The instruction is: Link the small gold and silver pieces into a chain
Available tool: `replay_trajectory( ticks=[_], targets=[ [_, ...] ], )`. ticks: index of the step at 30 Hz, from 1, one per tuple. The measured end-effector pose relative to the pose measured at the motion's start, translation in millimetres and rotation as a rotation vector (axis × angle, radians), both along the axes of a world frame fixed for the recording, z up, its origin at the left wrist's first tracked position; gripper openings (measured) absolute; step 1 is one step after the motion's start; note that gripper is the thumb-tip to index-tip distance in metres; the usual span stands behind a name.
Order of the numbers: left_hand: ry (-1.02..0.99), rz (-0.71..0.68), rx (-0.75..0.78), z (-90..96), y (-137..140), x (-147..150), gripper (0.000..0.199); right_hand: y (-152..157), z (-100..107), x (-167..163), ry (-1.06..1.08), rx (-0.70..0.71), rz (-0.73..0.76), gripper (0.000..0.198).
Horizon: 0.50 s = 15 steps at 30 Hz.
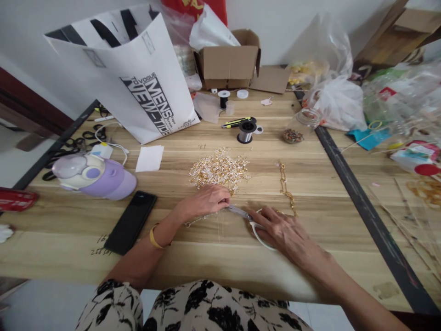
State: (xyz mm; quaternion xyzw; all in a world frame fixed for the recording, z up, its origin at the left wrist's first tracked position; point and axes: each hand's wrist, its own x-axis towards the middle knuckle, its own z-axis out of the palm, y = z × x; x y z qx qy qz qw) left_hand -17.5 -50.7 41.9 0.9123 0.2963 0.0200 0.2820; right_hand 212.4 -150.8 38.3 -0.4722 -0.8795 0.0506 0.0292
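My right hand [275,227] is closed round the white handles of a pair of scissors [257,227], whose blades point left to the fingertips of my left hand. My left hand [212,200] is closed in a pinch on a thin chain [198,220], which trails left across the wood below the wrist. The exact pinch point is too small to make out. Just beyond my left hand lies a loose pile of small gold and clear beads or links [218,168]. A gold chain [283,179] lies on the table beyond my right hand.
Left of my left arm are a black phone [131,223], a purple bottle [103,177] and white paper [149,158]. A wire spool [245,132], a cutter knife [237,122] and a jar of beads [299,128] stand farther back. Behind are a paper bag [138,78] and cardboard box [230,62].
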Motion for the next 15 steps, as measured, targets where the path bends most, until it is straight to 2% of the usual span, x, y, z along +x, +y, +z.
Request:
replay_trajectory(
  ticks=[7,15],
  targets=[
    [0.0,-0.011,0.021,-3.8,0.4,0.1,0.016,1.5,-3.2,-1.1,-0.027,0.002,0.022,0.04],
    [-0.003,-0.01,0.01,-5.1,-0.5,0.6,0.016,1.0,-1.0,-2.6,-0.001,-0.057,0.009,0.038]
  ],
)
